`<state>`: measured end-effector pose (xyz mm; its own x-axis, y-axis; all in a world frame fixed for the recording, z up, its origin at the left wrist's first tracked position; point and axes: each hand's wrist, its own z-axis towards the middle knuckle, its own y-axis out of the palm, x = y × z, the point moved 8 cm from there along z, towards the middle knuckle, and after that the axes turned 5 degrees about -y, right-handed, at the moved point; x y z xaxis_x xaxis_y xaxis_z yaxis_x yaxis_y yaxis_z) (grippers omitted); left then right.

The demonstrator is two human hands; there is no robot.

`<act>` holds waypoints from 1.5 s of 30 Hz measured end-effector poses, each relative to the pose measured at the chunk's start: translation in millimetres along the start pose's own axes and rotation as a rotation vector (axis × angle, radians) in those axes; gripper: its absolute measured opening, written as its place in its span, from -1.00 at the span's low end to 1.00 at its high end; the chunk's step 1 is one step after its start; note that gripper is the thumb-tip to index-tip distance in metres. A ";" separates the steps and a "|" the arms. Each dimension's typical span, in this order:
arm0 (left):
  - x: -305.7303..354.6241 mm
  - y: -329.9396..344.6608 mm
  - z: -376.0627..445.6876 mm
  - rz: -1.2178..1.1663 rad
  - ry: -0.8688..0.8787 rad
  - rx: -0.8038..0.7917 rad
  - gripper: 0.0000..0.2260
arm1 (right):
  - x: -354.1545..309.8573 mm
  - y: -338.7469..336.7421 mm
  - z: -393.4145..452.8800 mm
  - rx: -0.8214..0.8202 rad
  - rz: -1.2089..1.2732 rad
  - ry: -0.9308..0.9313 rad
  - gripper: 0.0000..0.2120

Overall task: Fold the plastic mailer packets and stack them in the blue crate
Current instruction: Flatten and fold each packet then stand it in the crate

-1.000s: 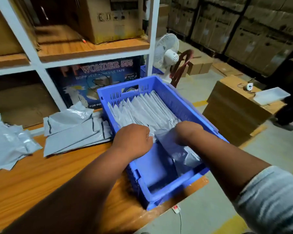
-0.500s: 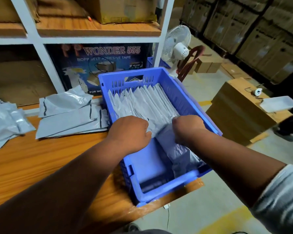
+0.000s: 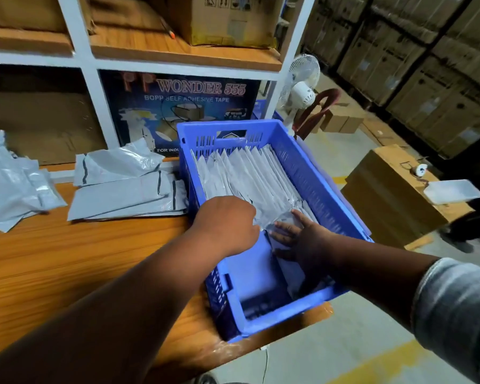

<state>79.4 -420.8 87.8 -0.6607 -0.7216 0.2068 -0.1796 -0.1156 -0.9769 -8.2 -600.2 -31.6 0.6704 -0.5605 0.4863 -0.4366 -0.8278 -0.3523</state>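
Both hands are inside the blue crate (image 3: 311,173), which sits on the wooden table (image 3: 53,259). The left hand (image 3: 227,223) is curled over the near end of the row of folded gray packets (image 3: 250,176). Its fingers are bent down on the packets, but they are hidden, so I cannot tell if they pinch one. The right hand (image 3: 302,239) is just beside it, to its right. Its fingers (image 3: 283,231) are straight and spread, and they press flat on the nearest packet (image 3: 277,217), which leans on the row.

The row of packets stands on edge and runs from the hands to the far wall of the crate. Below the hands, the near part of the crate shows bare blue floor.

To the left of the left hand, a pile of flat packets (image 3: 128,189) lies on the table, touching the crate. More loose packets (image 3: 11,184) lie farther left. Past the hands, behind the crate, stands a dark tape box (image 3: 178,106) on a shelf (image 3: 183,59).
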 end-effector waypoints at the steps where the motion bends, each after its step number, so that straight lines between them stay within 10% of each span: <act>1: 0.8 -0.9 -0.6 -0.006 0.007 -0.007 -0.71 | 0.0 0.0 0.0 -0.010 0.006 0.010 -0.10; 8: 0.8 -4.7 -3.8 -0.046 0.023 -0.027 -0.66 | 3.6 -10.1 -0.2 0.075 -0.105 0.030 -0.41; 14: -17.2 -33.4 -18.5 -0.115 0.125 0.160 -0.69 | 20.8 -81.5 -48.2 0.306 0.164 -0.078 -0.09; 22: -132.4 -95.7 -62.2 -0.084 0.055 0.322 -0.72 | 60.6 -251.8 -115.8 0.936 0.103 0.039 -0.71; 32: -334.6 -101.4 -171.9 -0.125 -0.279 0.320 -0.76 | -14.6 -459.1 -27.5 1.039 0.142 -0.110 -0.59; 39: -479.7 -43.5 -249.3 -0.136 -0.540 0.222 -0.83 | -84.3 -557.3 76.5 0.969 0.672 -0.155 -0.47; 45: -546.9 -11.7 -278.9 -0.247 -0.587 0.203 -0.83 | -65.6 -596.5 160.7 0.858 1.394 0.256 -0.31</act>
<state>239.6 165.6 0.9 -0.1013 -0.9025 0.4187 -0.0962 -0.4100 -0.9070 304.6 -65.7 18.1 -0.0745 -0.8734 -0.4813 -0.0836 0.4865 -0.8697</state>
